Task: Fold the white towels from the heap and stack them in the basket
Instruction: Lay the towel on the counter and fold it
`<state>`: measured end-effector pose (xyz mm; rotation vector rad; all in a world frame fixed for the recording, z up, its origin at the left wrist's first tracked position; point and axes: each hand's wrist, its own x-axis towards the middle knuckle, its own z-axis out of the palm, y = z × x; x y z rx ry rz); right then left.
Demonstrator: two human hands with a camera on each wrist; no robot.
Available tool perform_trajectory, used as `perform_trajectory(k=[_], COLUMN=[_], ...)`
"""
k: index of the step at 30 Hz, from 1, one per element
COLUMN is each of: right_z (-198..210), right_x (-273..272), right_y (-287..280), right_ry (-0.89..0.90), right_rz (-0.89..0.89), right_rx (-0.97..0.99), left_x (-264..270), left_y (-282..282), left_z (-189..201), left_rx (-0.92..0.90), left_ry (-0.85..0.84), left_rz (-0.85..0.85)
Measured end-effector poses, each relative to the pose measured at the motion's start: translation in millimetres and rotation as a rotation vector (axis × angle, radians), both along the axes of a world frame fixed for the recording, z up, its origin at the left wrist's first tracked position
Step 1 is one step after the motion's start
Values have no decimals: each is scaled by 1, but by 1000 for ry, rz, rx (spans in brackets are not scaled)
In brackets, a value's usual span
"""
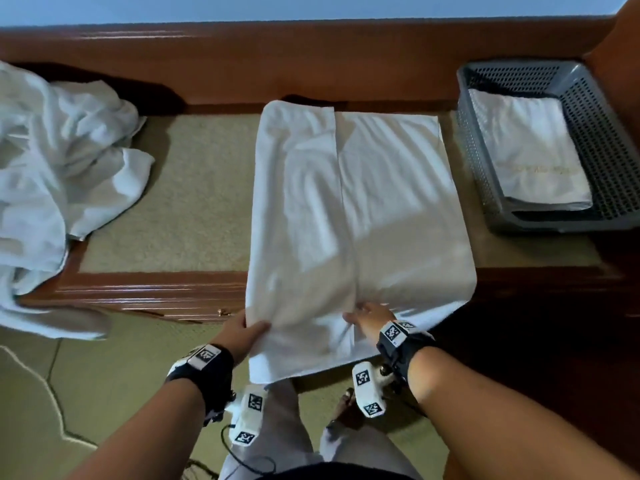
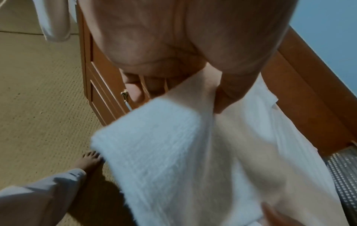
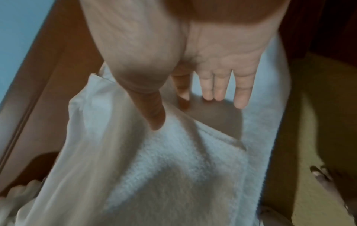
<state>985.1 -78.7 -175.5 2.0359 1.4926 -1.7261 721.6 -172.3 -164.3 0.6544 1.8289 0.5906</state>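
A white towel (image 1: 353,209) lies lengthwise on the wooden bench (image 1: 145,289), its left part folded over the middle and its near end hanging off the front edge. My left hand (image 1: 252,329) grips the near left corner; in the left wrist view the thumb (image 2: 228,94) lies on top of the towel (image 2: 173,152) with the fingers curled beneath. My right hand (image 1: 356,315) pinches the near edge at the centre fold; the right wrist view shows its thumb (image 3: 152,113) over the flap (image 3: 173,160) and its fingers (image 3: 212,88) straight behind it. The heap (image 1: 52,161) lies at the left. A grey basket (image 1: 599,133) at the right holds one folded towel (image 1: 530,150).
The bench has a beige inlay (image 1: 194,202) bare between heap and towel, and a raised wooden back rail (image 1: 311,60). A drawer knob (image 1: 223,311) sits on its front. My legs and bare feet (image 2: 90,159) stand on the carpet close to the bench.
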Motion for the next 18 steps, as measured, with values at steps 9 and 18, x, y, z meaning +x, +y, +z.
perform_trajectory(k=[9,18], right_z=[8,23], right_x=[-17,8], right_y=[-17,-59], right_ry=[57,-46], right_rz=[14,149], right_rx=[138,112], left_x=[-11,-5], left_y=[-15,-47], left_z=[6,-10], left_rx=[-63,-127], left_ry=[167,236], left_rz=[-181,-224])
